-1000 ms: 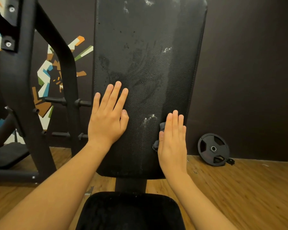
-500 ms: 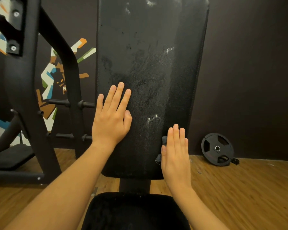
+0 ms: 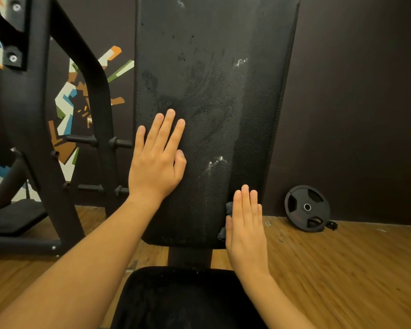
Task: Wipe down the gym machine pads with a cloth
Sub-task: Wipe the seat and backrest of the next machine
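Note:
The black upright back pad [image 3: 214, 96] of the gym machine fills the middle of the view, with damp wipe streaks and small white specks on it. My left hand [image 3: 157, 160] lies flat on the pad's left side, fingers straight. My right hand [image 3: 246, 224] presses a dark cloth [image 3: 228, 207] against the pad's lower right corner with straight fingers; only small folds of the cloth show beside my palm. The black seat pad [image 3: 183, 298] sits below, at the bottom of the view.
A black steel machine frame [image 3: 57, 138] with weight pegs stands to the left, in front of a wall mural. A black weight plate [image 3: 307, 207] leans on the dark wall at right. The floor [image 3: 342, 269] is wooden.
My right hand with the cloth has slid down the pad's right side toward its lower corner. My left hand has stayed flat in about the same spot.

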Motion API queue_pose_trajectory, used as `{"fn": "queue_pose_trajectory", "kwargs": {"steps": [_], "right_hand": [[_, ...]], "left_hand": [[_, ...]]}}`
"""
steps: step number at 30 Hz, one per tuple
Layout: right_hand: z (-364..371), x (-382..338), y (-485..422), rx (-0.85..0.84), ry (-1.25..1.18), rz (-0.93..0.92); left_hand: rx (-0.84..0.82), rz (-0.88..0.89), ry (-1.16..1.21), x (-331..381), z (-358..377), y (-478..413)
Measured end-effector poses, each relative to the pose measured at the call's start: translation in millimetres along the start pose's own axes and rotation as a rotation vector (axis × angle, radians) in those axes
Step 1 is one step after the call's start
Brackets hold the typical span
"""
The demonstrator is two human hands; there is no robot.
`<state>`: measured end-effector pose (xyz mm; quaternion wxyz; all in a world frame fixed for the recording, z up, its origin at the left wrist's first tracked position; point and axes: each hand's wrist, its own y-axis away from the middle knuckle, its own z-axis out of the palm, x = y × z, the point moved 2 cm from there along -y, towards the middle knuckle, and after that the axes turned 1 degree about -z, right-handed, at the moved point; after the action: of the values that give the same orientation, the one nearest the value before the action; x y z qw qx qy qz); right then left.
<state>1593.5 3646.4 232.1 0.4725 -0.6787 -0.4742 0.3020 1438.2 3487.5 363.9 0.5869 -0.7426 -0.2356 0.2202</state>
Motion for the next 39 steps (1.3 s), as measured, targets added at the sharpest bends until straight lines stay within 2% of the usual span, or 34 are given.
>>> {"fn": "queue_pose_trajectory", "kwargs": {"steps": [10, 15, 19, 23, 29, 34, 39], "right_hand": [[13.4, 5.7, 22.3, -0.077, 0.038, -0.013], [0.3, -0.1, -6.3, -0.001, -0.011, 0.01], [-14.8, 5.9, -60.5, 0.051, -0.071, 0.069], [-38.6, 12.5, -128.6, 0.07, -0.088, 0.019], [-90.0, 20.1, -267.4, 0.153, -0.063, -0.052], [-135.4, 12.4, -383.5, 0.2, -0.031, -0.019], [-153.7, 13.7, -437.8, 0.107, 0.037, -0.024]], "left_hand": [[-0.017, -0.006, 0.015, -0.6, 2.0, 1.7], [-0.02, -0.008, 0.033, -1.8, 3.6, 2.4], [-0.016, -0.003, 0.052, -1.1, 4.4, 3.6], [-0.003, 0.001, 0.059, -1.1, 5.1, 4.6], [-0.005, 0.001, 0.057, -0.6, 3.8, 3.0], [-0.007, 0.004, 0.06, -2.3, 2.8, 1.3], [-0.012, 0.001, 0.072, -1.2, 3.1, 1.5]]}}
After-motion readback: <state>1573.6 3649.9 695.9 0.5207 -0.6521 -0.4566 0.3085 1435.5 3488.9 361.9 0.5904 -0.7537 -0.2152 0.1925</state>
